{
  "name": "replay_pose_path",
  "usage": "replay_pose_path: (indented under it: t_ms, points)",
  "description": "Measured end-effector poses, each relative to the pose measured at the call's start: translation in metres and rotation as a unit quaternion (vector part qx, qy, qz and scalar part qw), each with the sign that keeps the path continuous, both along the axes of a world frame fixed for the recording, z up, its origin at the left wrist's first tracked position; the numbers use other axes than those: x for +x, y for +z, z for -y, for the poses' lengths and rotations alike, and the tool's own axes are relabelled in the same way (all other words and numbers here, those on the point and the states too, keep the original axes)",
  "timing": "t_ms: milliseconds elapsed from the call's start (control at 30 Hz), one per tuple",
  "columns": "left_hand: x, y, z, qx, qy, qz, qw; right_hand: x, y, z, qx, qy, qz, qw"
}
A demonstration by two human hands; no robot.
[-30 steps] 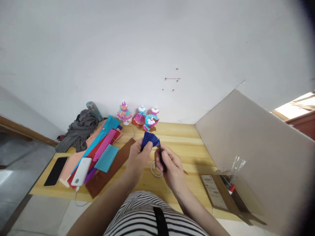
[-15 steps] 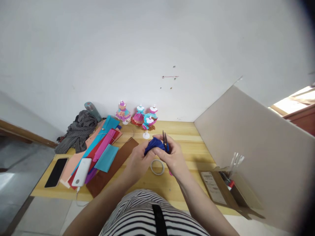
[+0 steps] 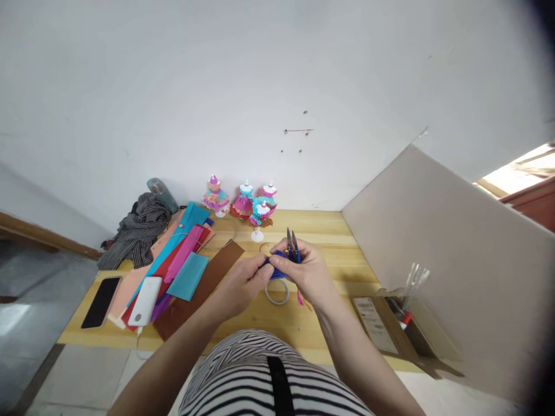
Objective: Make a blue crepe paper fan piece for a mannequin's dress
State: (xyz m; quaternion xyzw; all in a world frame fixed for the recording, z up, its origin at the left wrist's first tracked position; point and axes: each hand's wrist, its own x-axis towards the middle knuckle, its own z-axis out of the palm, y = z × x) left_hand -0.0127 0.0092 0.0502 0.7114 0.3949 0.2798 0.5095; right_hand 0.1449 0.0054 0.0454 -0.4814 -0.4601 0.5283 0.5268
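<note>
Both hands meet above the middle of a wooden table (image 3: 329, 228). My left hand (image 3: 243, 284) pinches a small piece of dark blue crepe paper (image 3: 277, 270), now mostly hidden between the fingers. My right hand (image 3: 303, 270) is closed on the same paper and also grips small blue scissors (image 3: 293, 244), blades pointing up and away. A roll of white tape (image 3: 277, 292) lies on the table just under the hands.
Coloured paper sheets (image 3: 184, 260), a white power bank (image 3: 144, 300) and a black phone (image 3: 99, 300) lie at the left. Striped cloth (image 3: 139, 228) sits at the back left, paper dress figurines (image 3: 243, 202) by the wall. A cardboard box (image 3: 390, 332) and grey panel (image 3: 446, 254) stand right.
The fanned blue paper has been gathered into a small wad between both hands. The scissors turned from pointing down to pointing up, and the hands moved slightly away from me.
</note>
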Motion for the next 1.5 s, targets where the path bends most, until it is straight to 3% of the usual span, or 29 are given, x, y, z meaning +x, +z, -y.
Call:
replay_pose_path:
  t_ms: [300,500,667,800,967,1167,1267,1367,1500]
  points:
    - [-0.003,0.001,-0.006,-0.046,-0.013,-0.01,0.999,0.008,0.002,-0.001,0.058,0.047,0.048,0.996]
    - [-0.004,0.002,-0.009,-0.041,0.012,-0.004,0.999,0.006,-0.005,0.0,0.065,0.066,0.01,0.996]
    - [0.0,-0.001,-0.008,-0.068,0.07,0.078,0.992,-0.004,-0.022,0.008,0.065,-0.03,-0.035,0.997]
    - [0.001,-0.006,-0.006,-0.048,0.066,0.065,0.995,-0.014,-0.031,0.01,0.037,-0.075,-0.087,0.993]
    - [-0.003,-0.009,-0.002,0.0,0.031,-0.019,0.999,-0.017,-0.024,0.005,0.009,-0.065,-0.132,0.989]
    - [-0.004,-0.007,-0.002,0.0,0.017,-0.031,0.999,-0.016,-0.02,0.004,-0.008,-0.061,-0.118,0.991]
    - [-0.007,-0.003,-0.004,-0.029,0.009,-0.01,0.999,-0.014,-0.021,0.005,0.008,-0.064,-0.103,0.993]
    - [-0.014,-0.004,-0.006,-0.104,0.008,0.051,0.993,-0.013,-0.02,0.006,0.018,-0.09,-0.108,0.99]
    - [-0.014,-0.024,0.001,-0.224,0.04,0.181,0.957,-0.016,-0.017,0.006,0.039,-0.155,-0.15,0.976]
